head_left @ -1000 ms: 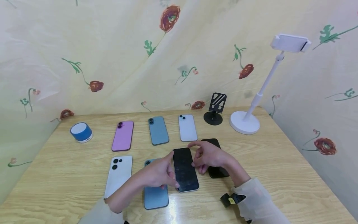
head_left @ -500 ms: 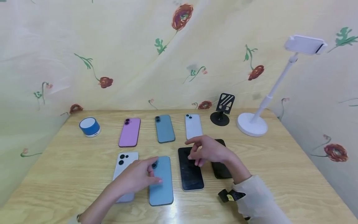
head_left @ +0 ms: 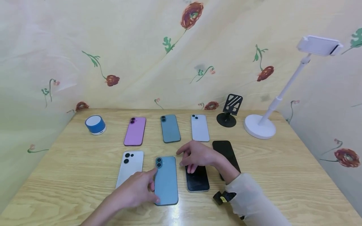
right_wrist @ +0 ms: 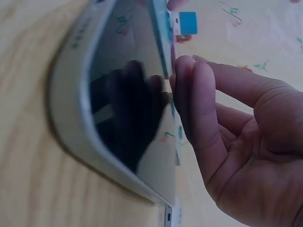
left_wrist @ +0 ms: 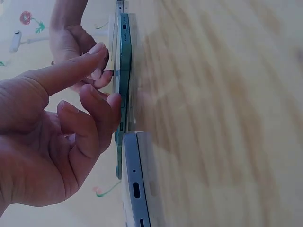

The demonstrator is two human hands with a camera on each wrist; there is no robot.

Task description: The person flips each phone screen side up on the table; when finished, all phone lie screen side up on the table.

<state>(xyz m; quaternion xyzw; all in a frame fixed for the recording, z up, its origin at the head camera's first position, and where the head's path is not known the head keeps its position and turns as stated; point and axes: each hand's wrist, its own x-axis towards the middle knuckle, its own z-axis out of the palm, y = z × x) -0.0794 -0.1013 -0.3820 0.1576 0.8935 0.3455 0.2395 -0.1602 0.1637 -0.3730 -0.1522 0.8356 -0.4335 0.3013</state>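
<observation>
Fingers loosely parted, the left hand (head_left: 138, 190) meets the left edge of a light-blue rectangular phone (head_left: 167, 183), camera side up on the pale wood-grain table (head_left: 70, 175). Fingers bent and holding nothing, the right hand (head_left: 198, 153) hangs over a silver-rimmed, black-screened phone (head_left: 199, 182). Beyond lies a glossy pink-purple phone (head_left: 135, 131).

Bench (head_left: 70, 175) left edge: passable
Far-left corner: blue cylinder (head_left: 95, 125) obstructs
Far-right corner: white stand (head_left: 275, 104), black stand (head_left: 231, 110) obstruct
Near-edge row: left hand (head_left: 138, 190) blocks blue phone's (head_left: 167, 182) left
</observation>
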